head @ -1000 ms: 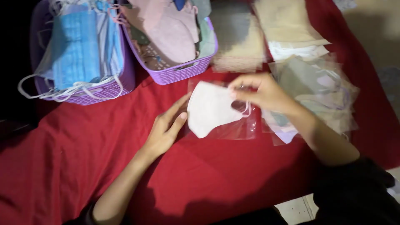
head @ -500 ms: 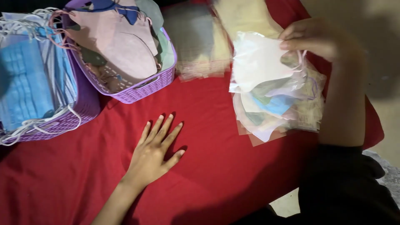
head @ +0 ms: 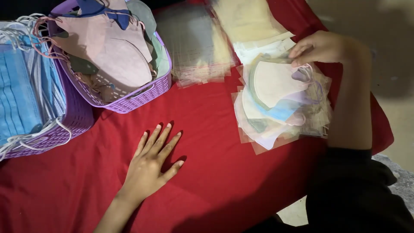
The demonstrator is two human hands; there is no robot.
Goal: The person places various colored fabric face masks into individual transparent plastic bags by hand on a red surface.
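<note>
My left hand lies flat on the red cloth, fingers spread, holding nothing. My right hand rests at the far edge of a pile of masks in clear sleeves, fingertips on the top sleeve, which holds a white mask. Whether the fingers still pinch that sleeve I cannot tell. Pastel masks in blue, lilac and white show underneath in the pile.
A purple basket of loose pink and grey masks stands at the back left. A second purple basket with blue surgical masks is at the far left. Stacks of empty clear sleeves and beige sheets lie at the back. The cloth's right edge drops to a grey floor.
My right hand carried the sleeved white mask from the middle of the cloth to the pile on the right and laid it on top. My left hand stayed flat on the cloth.
</note>
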